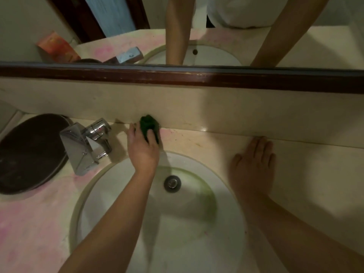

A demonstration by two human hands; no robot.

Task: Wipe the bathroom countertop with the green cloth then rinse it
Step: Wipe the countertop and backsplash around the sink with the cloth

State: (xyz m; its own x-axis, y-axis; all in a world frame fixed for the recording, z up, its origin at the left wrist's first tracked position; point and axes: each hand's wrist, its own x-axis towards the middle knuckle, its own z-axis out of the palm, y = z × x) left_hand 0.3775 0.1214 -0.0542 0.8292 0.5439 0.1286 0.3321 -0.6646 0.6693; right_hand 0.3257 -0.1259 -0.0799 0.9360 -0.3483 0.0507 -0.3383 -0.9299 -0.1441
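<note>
Forearms frame the sink [110,174]; left hand [142,148] pinches the green cloth [149,128] at frame centre against the backsplash, apparently bunched, while right hand [253,166] lies spread on the countertop [315,174], farther off.

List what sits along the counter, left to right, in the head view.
Dark round tray → chrome faucet → left hand pressing the green cloth at the backsplash → sink drain → right hand flat on the countertop.
</note>
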